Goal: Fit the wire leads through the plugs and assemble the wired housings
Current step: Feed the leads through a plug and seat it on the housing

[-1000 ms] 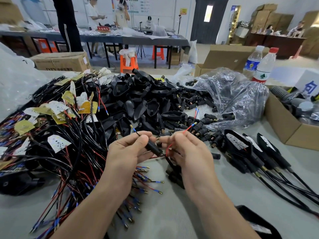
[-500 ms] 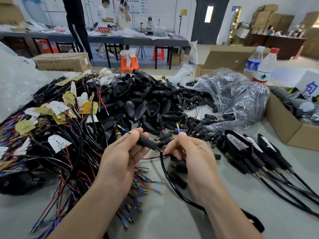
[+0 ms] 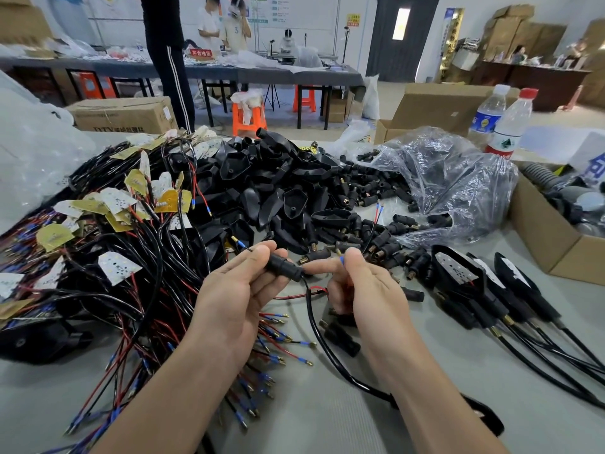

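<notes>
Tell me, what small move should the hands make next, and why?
Probably the right hand should steer the blue-tipped lead it pinches into the near end of the black plug in the left hand. A black lead already sticks out of the plug's far end; this one is outside it.

One wide-angle head-worn camera looks forward and down, close over both forearms. The left hand (image 3: 235,291), its grip on a black cylindrical plastic plug (image 3: 283,269), sits mid-frame. The right hand (image 3: 371,290), pinching a thin blue-tipped wire lead (image 3: 341,259), is just right of that grip. The grey bench (image 3: 327,424) runs beyond it.
</notes>
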`<state>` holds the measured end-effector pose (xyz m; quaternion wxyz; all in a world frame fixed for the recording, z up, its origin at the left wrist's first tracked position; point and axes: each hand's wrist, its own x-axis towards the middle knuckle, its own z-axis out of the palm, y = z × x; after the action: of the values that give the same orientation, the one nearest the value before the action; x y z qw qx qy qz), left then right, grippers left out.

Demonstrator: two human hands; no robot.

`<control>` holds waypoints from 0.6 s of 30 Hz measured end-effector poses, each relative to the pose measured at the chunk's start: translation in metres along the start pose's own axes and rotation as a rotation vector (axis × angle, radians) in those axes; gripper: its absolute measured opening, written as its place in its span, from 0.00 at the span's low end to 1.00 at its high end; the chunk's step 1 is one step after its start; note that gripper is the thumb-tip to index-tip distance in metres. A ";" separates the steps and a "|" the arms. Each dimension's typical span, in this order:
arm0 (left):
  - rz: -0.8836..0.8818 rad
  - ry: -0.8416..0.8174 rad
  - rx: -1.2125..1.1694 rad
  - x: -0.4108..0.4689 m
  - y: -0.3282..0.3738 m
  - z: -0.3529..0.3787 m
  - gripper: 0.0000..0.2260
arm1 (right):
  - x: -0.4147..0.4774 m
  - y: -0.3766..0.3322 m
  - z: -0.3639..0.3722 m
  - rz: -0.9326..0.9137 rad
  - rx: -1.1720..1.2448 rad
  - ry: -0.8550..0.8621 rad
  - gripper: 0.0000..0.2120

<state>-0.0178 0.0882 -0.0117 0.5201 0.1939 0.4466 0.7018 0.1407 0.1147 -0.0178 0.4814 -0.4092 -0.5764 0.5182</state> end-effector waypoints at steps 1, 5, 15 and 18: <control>-0.003 0.005 -0.006 0.000 0.000 0.000 0.11 | 0.000 0.000 0.000 0.010 0.015 0.004 0.25; -0.005 -0.004 0.006 0.001 -0.001 0.000 0.10 | 0.004 0.006 0.000 0.035 -0.007 0.032 0.12; 0.027 -0.010 0.041 0.003 -0.002 -0.001 0.08 | 0.008 0.011 -0.002 -0.059 -0.084 0.057 0.07; 0.039 -0.018 0.036 0.004 -0.003 -0.001 0.07 | 0.008 0.010 -0.002 -0.041 -0.013 0.101 0.11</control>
<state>-0.0182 0.0911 -0.0159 0.5067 0.2183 0.4503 0.7020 0.1411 0.1245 -0.0269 0.5176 -0.4261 -0.5631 0.4832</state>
